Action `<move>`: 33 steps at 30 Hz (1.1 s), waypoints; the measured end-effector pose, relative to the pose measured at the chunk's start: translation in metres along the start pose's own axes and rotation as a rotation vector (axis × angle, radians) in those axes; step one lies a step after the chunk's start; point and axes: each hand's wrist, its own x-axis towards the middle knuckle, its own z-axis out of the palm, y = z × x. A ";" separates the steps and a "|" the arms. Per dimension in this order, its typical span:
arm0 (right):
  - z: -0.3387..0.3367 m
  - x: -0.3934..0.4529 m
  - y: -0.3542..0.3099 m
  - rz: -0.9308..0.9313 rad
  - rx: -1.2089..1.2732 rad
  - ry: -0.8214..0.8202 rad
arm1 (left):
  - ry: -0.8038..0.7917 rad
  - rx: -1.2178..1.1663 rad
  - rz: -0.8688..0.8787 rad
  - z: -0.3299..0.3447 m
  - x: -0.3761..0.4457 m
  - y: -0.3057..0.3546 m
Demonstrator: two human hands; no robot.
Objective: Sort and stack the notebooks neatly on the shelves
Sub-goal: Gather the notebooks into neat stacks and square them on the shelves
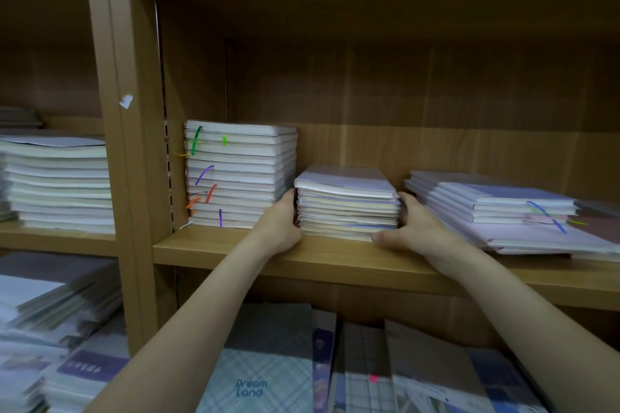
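Observation:
A short stack of pale notebooks (347,203) sits on the wooden shelf (335,258), in the middle. My left hand (280,223) presses against its left side, fingers hidden behind the stack. My right hand (414,226) presses against its right side, thumb lying on the shelf board in front. A taller stack of white notebooks with coloured ribbon markers (240,174) stands just to the left, touching the shelf's side wall. A loosely fanned pile of notebooks (503,211) lies to the right.
Another tall stack (60,181) fills the neighbouring shelf bay on the left. Below, slanted notebooks show covers, one reading "Dream Land" (255,375). A wooden upright (124,144) divides the bays. The shelf's back wall stands bare behind the stacks.

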 end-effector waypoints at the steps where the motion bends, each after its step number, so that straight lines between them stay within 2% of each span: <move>1: -0.001 0.003 0.001 0.023 0.138 -0.020 | -0.023 -0.052 -0.012 0.000 0.003 0.000; 3: -0.001 0.008 0.005 0.050 0.317 -0.046 | -0.056 -0.188 -0.047 0.000 0.006 -0.002; 7: 0.002 0.010 0.010 0.020 0.294 -0.045 | -0.054 -0.339 -0.096 0.003 0.010 -0.007; 16: 0.002 0.018 0.020 -0.011 0.362 0.027 | -0.066 -0.206 -0.098 0.008 0.014 -0.010; 20: 0.002 0.018 0.020 -0.024 0.369 -0.022 | -0.092 -0.154 -0.075 0.005 0.010 -0.005; 26: -0.004 0.024 0.011 0.039 0.812 -0.085 | -0.115 -0.483 0.017 -0.003 -0.005 -0.001; 33: 0.001 0.026 0.009 -0.006 0.860 -0.191 | -0.160 -0.578 0.040 0.000 -0.002 0.002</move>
